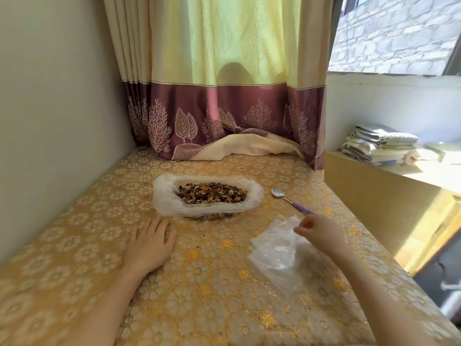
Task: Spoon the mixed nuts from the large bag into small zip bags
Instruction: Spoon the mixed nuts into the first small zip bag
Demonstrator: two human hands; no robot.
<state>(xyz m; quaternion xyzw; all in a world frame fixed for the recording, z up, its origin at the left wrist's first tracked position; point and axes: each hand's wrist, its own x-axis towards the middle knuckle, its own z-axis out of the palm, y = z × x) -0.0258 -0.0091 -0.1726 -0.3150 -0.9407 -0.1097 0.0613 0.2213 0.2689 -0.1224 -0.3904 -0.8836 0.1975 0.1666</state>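
Observation:
The large clear bag (169, 198) lies open at the table's middle, its rim rolled down around a heap of mixed nuts (212, 193). A spoon (290, 200) with a metal bowl and purple handle lies to its right. Several clear small zip bags (277, 255) lie in a loose pile at the front right. My left hand (149, 243) rests flat on the tablecloth just in front of the large bag's left end. My right hand (320, 232) hovers over the pile's far edge with fingers curled, close to the spoon handle's end; whether it pinches a bag is unclear.
The table (212, 295) has a yellow floral cloth. A wall runs along its left side and a curtain (224, 108) hangs at the back, its hem lying on the table. A lower shelf with folded cloths (379, 146) stands at the right.

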